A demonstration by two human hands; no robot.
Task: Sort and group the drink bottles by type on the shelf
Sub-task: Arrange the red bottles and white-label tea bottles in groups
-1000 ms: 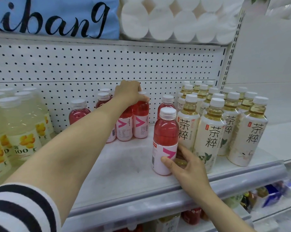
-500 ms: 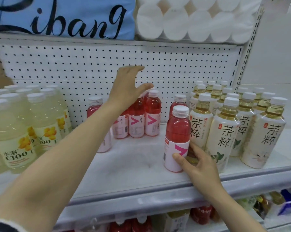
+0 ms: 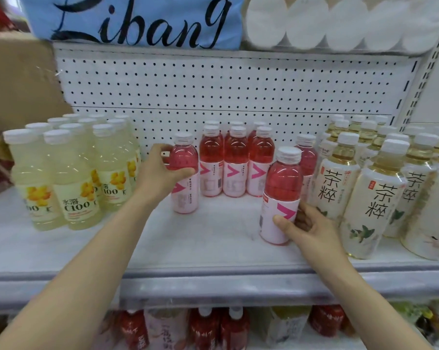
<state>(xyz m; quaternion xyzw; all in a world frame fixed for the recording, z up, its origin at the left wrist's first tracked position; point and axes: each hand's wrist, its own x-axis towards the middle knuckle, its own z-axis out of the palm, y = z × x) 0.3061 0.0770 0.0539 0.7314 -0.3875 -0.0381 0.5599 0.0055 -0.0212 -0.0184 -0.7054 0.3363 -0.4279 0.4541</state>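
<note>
My right hand (image 3: 311, 228) hides its fingers behind the pink bottle (image 3: 280, 195); bottles on the lower shelf (image 3: 213, 329) look blurred.

Pink bottles (image 3: 234, 160) w/ white caps & pale pink labels bearing a magenta arrow mark stand mid-shelf toward the back edge; yellow bottles (image 3: 69, 178) toward the shelf's left edge are pale lemon, white caps, labels w/ orange-yellow fruit print & dark lettering. Tea bottles (image 3: 372, 195) toward the right edge: amber-gold liquid at the neck, cream wrap w/ black characters, small red stamp, green leaf sprigs. Shelf (image 3: 213, 248) is whitish-grey, pegboard (image 3: 213, 87) behind is white w/ rows of black dots; above it a light blue pack (image 3: 137, 18) w/ black script & white rolls (image 3: 339, 21).
</note>
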